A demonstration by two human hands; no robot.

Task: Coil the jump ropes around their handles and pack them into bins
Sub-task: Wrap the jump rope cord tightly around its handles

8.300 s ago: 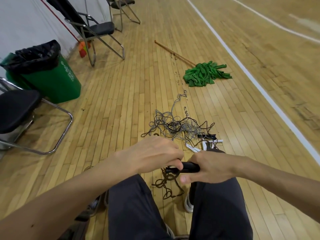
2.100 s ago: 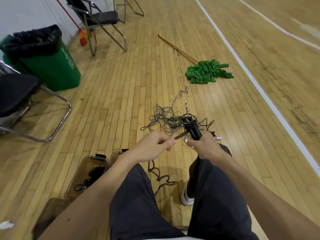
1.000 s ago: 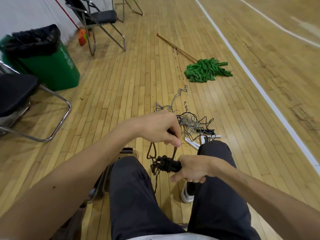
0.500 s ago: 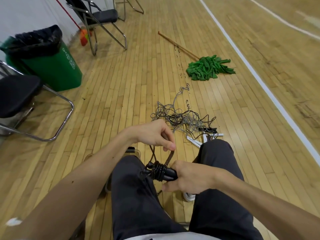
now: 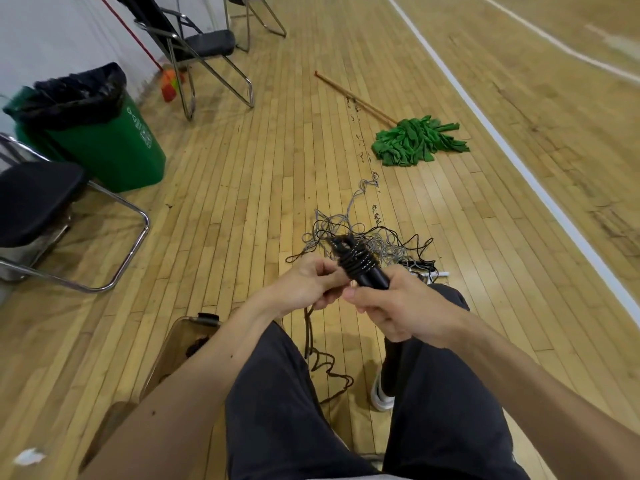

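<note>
presently: right hand (image 5: 408, 308) was closed around the near end of the black handles (image 5: 370, 277), fingers curled fully about them. the long axis of the handles ran diagonally: near end in the right palm, far end pointed away from the person, up and to the left. dark rope coils (image 5: 353, 259) sat wound around the far part of the handles, just beyond the right thumb.

left hand (image 5: 311, 289) lay just left of the handles, next to the right fingertips. its thumb and curled fingers pinched the loose rope tail (image 5: 320, 362) close to the coils. the tail hung from under the left hand, down between the knees, and lay in bends on the floor (image 5: 242, 202).

tangle of ropes (image 5: 381, 242), grey and black, lay on the floor beyond both hands. white handles (image 5: 434, 274) lay at its right edge. clear bin (image 5: 169, 344) stood on the floor beside the left leg, partly hidden by the forearm; contents too dark to tell. green mop (image 5: 415, 142) lay well beyond the tangle.
</note>
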